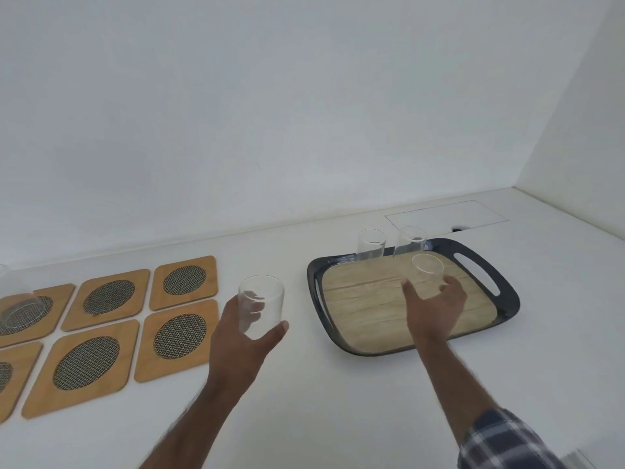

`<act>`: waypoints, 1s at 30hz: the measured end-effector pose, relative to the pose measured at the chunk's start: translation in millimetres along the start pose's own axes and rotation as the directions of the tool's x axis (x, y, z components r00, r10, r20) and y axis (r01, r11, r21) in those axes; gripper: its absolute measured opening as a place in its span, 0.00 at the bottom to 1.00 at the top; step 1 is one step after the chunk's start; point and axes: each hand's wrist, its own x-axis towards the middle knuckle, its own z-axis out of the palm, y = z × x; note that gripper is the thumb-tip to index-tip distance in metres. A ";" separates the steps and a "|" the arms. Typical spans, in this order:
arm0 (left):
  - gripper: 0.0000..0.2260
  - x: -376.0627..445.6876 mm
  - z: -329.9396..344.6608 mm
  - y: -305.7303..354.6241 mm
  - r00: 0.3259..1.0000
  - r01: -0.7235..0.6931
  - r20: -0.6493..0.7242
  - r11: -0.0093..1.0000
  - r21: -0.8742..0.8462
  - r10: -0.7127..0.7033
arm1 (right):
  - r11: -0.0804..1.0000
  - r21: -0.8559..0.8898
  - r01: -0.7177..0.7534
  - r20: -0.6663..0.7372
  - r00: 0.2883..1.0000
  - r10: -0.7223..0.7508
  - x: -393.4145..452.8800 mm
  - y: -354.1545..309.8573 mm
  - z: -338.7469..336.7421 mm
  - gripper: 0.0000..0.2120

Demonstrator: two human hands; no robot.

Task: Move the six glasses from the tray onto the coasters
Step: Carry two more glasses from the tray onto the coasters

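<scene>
My left hand (241,343) grips a clear glass (261,304) above the white table, between the coasters and the tray. Wooden coasters with dark mesh centres lie at the left; the nearest one (177,338) is just left of that glass. Another glass (17,299) stands on the far-left coaster. The dark tray (483,265) with a wood-look base lies at the right. My right hand (434,304) reaches over it, fingers around the base of a third glass (426,270). Two more glasses (371,245) (411,242) stand at the tray's back edge.
A white wall rises behind the table and another at the right. A thin rectangular outline (446,214) is set into the tabletop behind the tray. White tabletop (304,401) spreads between my arms.
</scene>
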 end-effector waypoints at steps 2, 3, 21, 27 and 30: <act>0.26 -2.8 -3.0 -3.5 1.000 0.009 -0.009 1.000 0.000 -0.009 | 0.995 -0.029 -0.091 0.011 0.996 0.091 16.2 16.4 4.4 0.42; 0.26 -4.6 -4.3 -5.6 1.000 0.014 -0.014 1.000 0.006 -0.014 | 0.992 -0.036 -0.119 0.036 0.992 0.120 23.5 22.0 7.1 0.44; 0.26 -10.9 -49.8 -32.8 0.984 0.117 -0.131 0.993 -0.015 -0.118 | 0.995 0.037 -0.089 0.155 0.985 0.082 18.7 10.7 43.0 0.32; 0.28 -11.5 -83.6 -48.0 0.966 0.104 -0.243 0.993 0.054 -0.088 | 0.976 0.135 0.172 0.239 0.950 -0.200 -44.0 -45.5 59.2 0.27; 0.29 -7.6 -112.1 -57.8 0.945 0.115 -0.320 0.982 0.150 -0.062 | 0.957 0.208 0.204 0.321 0.910 -0.264 -82.1 -68.6 73.3 0.23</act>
